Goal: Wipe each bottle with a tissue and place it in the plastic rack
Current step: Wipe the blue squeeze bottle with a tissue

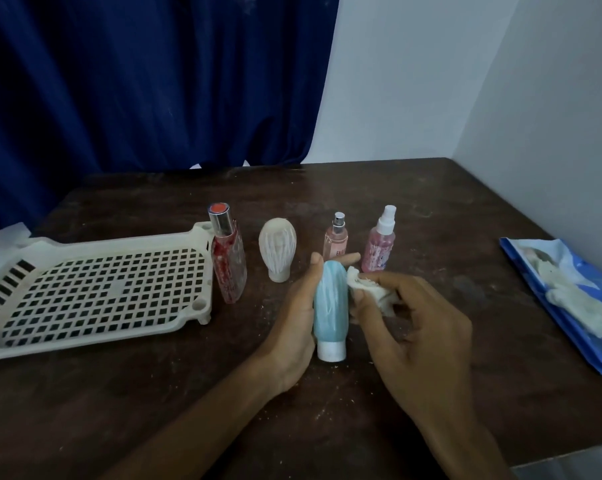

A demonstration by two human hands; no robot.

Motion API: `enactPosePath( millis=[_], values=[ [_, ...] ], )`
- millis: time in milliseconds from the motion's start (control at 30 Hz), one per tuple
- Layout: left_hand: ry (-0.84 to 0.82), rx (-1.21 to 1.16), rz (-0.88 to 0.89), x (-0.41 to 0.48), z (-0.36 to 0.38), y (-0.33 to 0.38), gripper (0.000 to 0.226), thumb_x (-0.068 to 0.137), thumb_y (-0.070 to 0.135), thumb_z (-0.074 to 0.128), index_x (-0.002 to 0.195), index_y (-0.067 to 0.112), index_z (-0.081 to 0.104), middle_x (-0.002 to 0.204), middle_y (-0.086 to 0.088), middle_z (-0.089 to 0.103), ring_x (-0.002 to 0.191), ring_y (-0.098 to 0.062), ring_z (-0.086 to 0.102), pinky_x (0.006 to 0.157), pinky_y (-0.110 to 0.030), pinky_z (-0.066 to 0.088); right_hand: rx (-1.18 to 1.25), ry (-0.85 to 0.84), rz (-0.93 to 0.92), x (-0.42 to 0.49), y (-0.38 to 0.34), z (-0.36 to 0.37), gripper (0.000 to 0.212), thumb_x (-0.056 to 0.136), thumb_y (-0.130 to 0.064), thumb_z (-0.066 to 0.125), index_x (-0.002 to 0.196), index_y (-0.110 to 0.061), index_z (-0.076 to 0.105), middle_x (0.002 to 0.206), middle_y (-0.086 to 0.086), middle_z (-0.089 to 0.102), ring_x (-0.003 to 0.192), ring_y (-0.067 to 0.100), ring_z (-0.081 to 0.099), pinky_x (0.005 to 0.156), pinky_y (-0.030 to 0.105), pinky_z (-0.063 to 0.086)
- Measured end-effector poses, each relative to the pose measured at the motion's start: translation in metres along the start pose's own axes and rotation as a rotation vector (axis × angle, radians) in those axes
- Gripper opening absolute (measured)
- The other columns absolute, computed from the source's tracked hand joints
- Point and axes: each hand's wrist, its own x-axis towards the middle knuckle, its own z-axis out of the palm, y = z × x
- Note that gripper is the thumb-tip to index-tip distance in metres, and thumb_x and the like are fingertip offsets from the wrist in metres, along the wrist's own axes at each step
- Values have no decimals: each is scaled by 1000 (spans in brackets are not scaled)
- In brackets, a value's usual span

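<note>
Currently the left hand [292,320] grips a light-blue tube bottle [329,306] upright, white cap down, low over the bench [154,393]. Its fingers [348,258] wrap behind the tube and the thumb lies on the near side. Can't tell if the cap touches the bench.

The right hand [421,327] pinches a crumpled white tissue [369,289] and holds it against the tube's upper right side; fingers curled round the wad.

Beyond the fingers, a row of four stands upright on the bench:
- a red-and-clear perfume bottle [228,261], far left, just beside the rack corner
- a white ribbed tube [277,247], cap down
- a small pink perfume spray [336,239], directly behind the left fingertips and partly hidden by them
- a pink spray bottle [379,244], just behind the tissue

The white plastic rack [95,292] sits well left of the fingers, with no bottles in it. The red perfume bottle stands between the rack and the held tube.

Well right of the fingers, at the bench edge, lies a blue tissue pack [569,323] with loose white tissue on top. Pale crumbs are scattered across the bench. A blue curtain [137,81] and a white wall [431,81] stand behind.
</note>
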Motion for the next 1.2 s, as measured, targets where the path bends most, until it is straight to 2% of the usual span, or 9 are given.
enactPosePath(
  millis=[267,367,433,500,567,733,900,1100,1200],
  values=[
    [11,46,25,-3,-2,4,53,105,48,25,129,20,63,120,-8,72,114,-20,68,96,-31,54,-5,-43,-42,5,-2,11,20,84,-11,69,103,-15,75,95,-13,69,85,-5,63,75,2,43],
    [38,27,24,-2,-5,6,51,105,48,27,128,22,64,121,-11,72,116,-25,67,104,-41,51,56,-23,18,3,-5,12,16,89,-14,72,104,-19,74,94,-18,70,84,-3,66,71,5,47],
    [61,19,25,-2,-8,8,52,103,51,30,127,22,65,123,-11,71,119,-25,66,109,-47,46,170,-33,92,3,-10,8,27,90,-10,71,108,-30,70,95,-25,70,87,-5,67,71,5,49],
    [59,24,29,-1,-9,9,54,100,54,32,127,22,65,124,-8,71,120,-23,65,109,-45,46,213,-55,95,4,-12,5,33,92,-9,68,112,-35,68,101,-24,69,93,-2,68,74,10,52],
    [56,29,36,-1,-8,9,52,97,55,33,121,25,67,121,-5,72,117,-20,67,104,-41,49,187,-58,74,4,-8,4,23,92,-10,68,110,-24,73,103,-14,71,93,5,69,75,15,55],
    [32,26,39,-2,-5,7,50,104,49,26,125,25,66,124,-8,70,119,-21,65,100,-35,51,109,-33,11,6,-6,7,12,89,-14,72,100,-16,77,99,-12,71,93,-2,67,76,9,50],
    [20,26,47,-4,-4,6,54,105,48,22,130,23,63,128,-6,69,122,-18,64,102,-34,50,43,-10,-61,8,-2,15,13,87,-12,76,100,-13,77,97,-9,73,87,5,70,73,26,58],
    [27,79,75,-5,-2,6,56,107,45,14,125,27,64,122,12,71,119,-4,63,96,-20,50,-78,1,-177,10,-5,25,12,84,-11,74,94,-14,78,94,-6,74,87,10,68,83,18,50],
    [38,102,85,-5,-2,5,58,107,44,13,128,26,63,124,10,71,120,-5,63,102,-25,48,-86,23,-167,11,-3,25,12,82,-11,73,93,-14,78,93,-6,74,85,13,68,81,17,49]
  ],
)
